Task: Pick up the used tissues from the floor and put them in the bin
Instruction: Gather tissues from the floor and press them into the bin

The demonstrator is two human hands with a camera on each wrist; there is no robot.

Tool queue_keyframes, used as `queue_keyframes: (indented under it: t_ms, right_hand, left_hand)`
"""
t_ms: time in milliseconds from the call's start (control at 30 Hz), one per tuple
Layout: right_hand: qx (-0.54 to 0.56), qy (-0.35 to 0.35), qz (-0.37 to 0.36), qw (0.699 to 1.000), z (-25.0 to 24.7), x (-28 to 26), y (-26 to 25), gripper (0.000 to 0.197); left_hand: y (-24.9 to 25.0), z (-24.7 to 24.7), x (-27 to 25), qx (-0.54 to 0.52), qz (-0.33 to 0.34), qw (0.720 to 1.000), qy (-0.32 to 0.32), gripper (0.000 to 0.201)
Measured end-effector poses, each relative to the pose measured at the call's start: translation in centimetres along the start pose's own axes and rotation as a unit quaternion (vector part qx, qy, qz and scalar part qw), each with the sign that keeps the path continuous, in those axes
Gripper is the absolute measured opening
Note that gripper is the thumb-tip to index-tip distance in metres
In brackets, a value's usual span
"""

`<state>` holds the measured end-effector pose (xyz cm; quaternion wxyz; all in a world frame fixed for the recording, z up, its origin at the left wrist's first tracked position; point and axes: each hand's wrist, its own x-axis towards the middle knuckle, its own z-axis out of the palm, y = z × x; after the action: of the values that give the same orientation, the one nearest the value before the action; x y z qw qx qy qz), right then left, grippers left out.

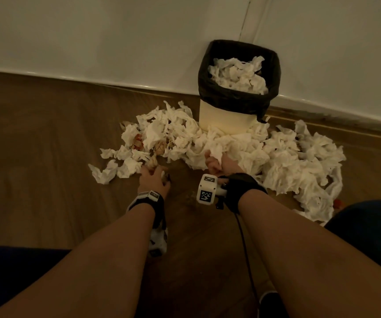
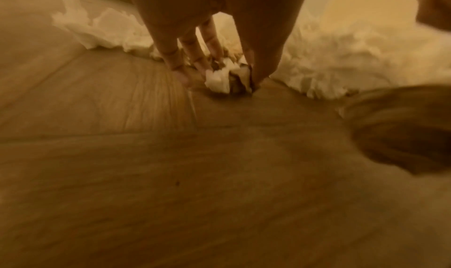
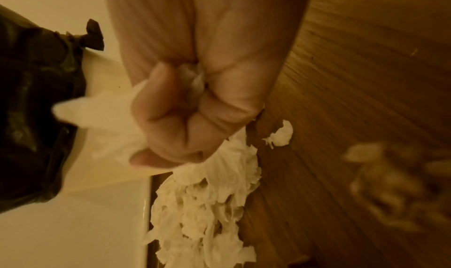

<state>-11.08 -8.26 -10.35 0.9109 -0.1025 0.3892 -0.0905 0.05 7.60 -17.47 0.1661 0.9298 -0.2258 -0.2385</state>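
Head view: one bin [image 1: 228,115], cream with a black liner [image 1: 210,88], stands on the wooden floor [image 1: 47,145] against the white wall [image 1: 116,31]. It already holds a mound of tissues. Around its foot lies a heap of used tissues [image 1: 299,161], too many and too tangled to count, spread to both sides of the bin; a few on the left carry red stains. Two hands reach in. The left hand [image 1: 152,179] is down at the floor at the near left edge of the heap, fingers bent over a small soiled scrap [image 1: 162,174]. The right hand [image 1: 215,165] is fisted around one white tissue [image 1: 214,151] just in front of the bin.

Left wrist view: the fingers [image 2: 171,58] point down, and their tips and the thumb pinch the scrap [image 2: 219,79] against the floor [image 2: 122,156]. The picture is blurred.

Right wrist view: the right hand's [image 3: 195,114] grip is fully closed, with tissue [image 3: 107,117] bunched inside the fist and sticking out on one side. More tissues [image 3: 202,204] lie below it on the floor, beside the bin [image 3: 102,90] and its liner [image 3: 31,117].
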Motion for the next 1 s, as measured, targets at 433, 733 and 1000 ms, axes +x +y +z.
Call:
queue_keyframes:
  t_ms: [433, 733, 1000]
  right_hand:
    - [-0.122, 0.105, -0.017, 0.987, -0.6, -0.5, -0.7, 0.027]
    - [-0.13, 0.078, 0.007, 0.988, 0.2, -1.8, -0.7, 0.037]
    - [-0.139, 0.075, -0.037, 0.987, 1.2, -4.2, -1.5, 0.035]
  left_hand:
    - [1.7, -0.6, 0.8, 0.072, 0.001, 0.994, -0.086, 0.024]
    - [3.7, -1.7, -0.8, -0.109, -0.036, 0.99, -0.086, 0.033]
    - [7.1, -5.6, -1.4, -0.228, -0.01, 0.972, -0.058, 0.045]
